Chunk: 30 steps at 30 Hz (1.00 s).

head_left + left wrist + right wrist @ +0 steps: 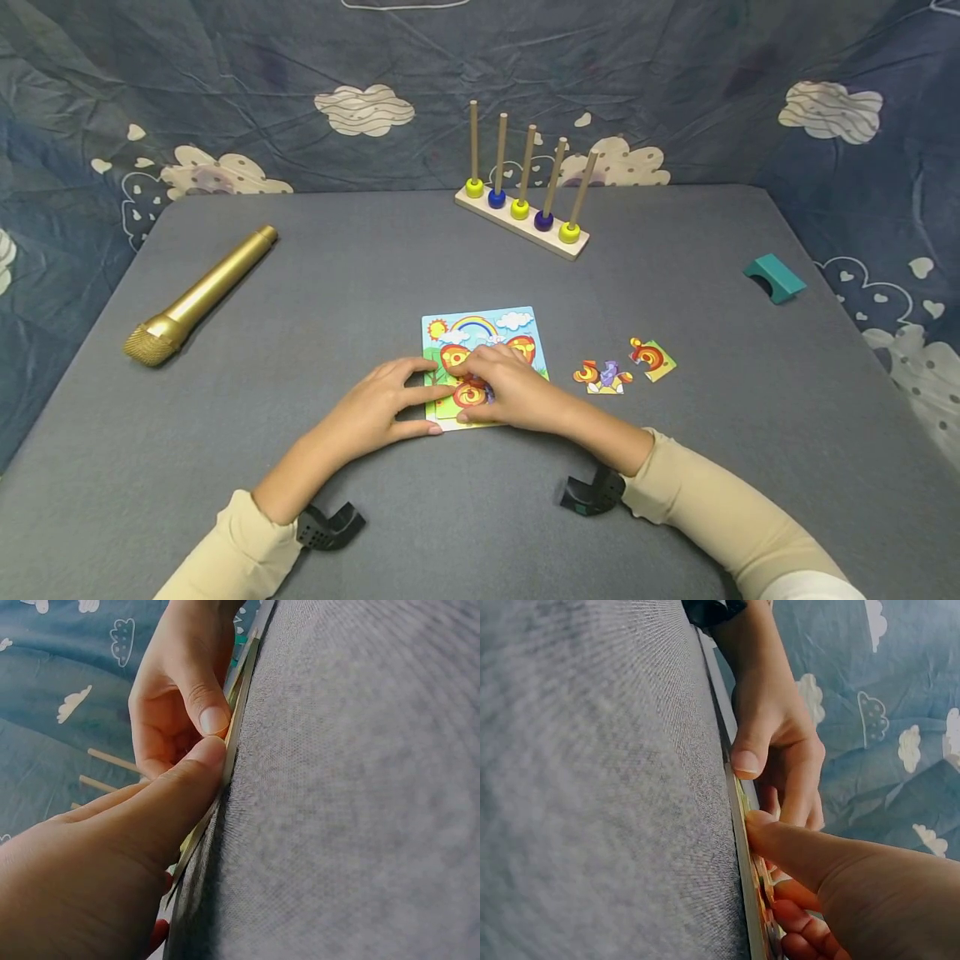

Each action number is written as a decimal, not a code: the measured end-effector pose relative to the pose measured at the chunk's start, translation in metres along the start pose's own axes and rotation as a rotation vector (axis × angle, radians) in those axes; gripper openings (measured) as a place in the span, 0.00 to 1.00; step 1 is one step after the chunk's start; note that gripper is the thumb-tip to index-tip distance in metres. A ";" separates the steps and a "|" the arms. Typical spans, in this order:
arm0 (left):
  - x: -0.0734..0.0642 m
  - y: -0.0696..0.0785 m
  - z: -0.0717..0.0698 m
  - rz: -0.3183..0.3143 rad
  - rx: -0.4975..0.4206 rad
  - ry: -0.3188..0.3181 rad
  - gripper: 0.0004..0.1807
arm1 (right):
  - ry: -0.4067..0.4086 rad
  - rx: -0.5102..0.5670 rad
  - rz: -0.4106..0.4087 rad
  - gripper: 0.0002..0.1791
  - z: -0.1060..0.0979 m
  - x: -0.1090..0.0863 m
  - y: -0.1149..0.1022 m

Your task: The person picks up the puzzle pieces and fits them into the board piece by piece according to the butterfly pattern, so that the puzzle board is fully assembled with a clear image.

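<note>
A square puzzle board [487,317] with a sun, a rainbow and a butterfly picture lies flat on the table. My left hand [375,412] rests at its left side, fingers spread over the edge and thumb at the near left corner. My right hand [517,392] is over the middle of the board, thumb and fingers around a puzzle piece [468,396] with a red and yellow swirl. The palm hides part of the picture. In the right wrist view the right thumb [780,836] touches the board's near side, close to the left thumb [748,759].
Two loose puzzle pieces [606,379] [654,360] lie right of the board. A gold microphone [202,292] is at the left. Behind stands a peg stand [551,240] with yellow and blue beads. A teal arch block [776,277] sits at the right edge.
</note>
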<state>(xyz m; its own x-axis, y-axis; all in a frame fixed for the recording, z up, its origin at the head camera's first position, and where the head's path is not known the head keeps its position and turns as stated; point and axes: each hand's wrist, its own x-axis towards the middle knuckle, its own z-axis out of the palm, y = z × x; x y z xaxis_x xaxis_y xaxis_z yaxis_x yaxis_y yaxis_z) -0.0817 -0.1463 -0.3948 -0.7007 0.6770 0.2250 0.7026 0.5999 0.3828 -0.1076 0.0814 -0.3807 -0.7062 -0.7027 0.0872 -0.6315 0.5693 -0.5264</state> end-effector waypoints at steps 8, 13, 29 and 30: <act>0.000 0.002 -0.002 -0.005 -0.014 -0.006 0.23 | 0.012 -0.081 -0.058 0.29 0.000 -0.002 0.000; -0.001 0.003 -0.002 -0.036 -0.038 -0.013 0.23 | -0.015 -0.062 -0.058 0.32 -0.002 -0.004 0.001; 0.000 0.004 -0.001 -0.084 -0.067 -0.023 0.24 | 0.179 0.194 -0.028 0.35 -0.058 -0.045 0.019; -0.001 0.004 -0.001 -0.085 -0.066 -0.024 0.24 | 0.200 0.192 -0.023 0.35 -0.062 -0.050 0.021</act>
<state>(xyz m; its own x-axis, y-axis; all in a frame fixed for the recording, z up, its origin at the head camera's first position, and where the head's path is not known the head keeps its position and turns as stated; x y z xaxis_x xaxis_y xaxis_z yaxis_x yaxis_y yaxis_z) -0.0788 -0.1448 -0.3925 -0.7535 0.6355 0.1686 0.6307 0.6265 0.4580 -0.1050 0.1549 -0.3432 -0.7533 -0.6058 0.2562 -0.5895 0.4490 -0.6715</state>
